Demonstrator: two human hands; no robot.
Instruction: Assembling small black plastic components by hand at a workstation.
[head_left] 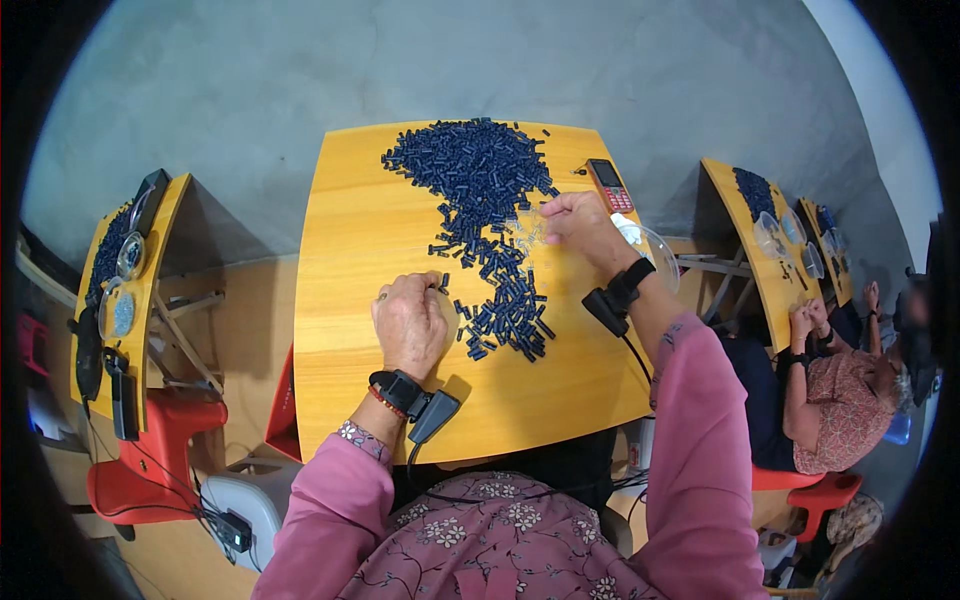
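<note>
Taking the wooden table (365, 230) as a clock face with twelve at its far edge, a heap of short dark cylindrical pieces (470, 160) is spreading from twelve o'clock through the middle toward five. The left hand (410, 322) is resting on the wood toward eight o'clock, its fingers curling inward just beside a single dark piece; I cannot tell whether they are gripping anything. The right hand (585, 228) is hovering at two o'clock, its fingers bending in near small clear pieces (526, 230); I cannot tell whether its fingertips are meeting or holding one. Beyond it, a red-and-black phone (611, 187) is lying between one and two o'clock, while a clear round container (661, 252) is sitting near three. Farther out toward four o'clock, another person (850, 405) is sitting at a second table (758, 275).
</note>
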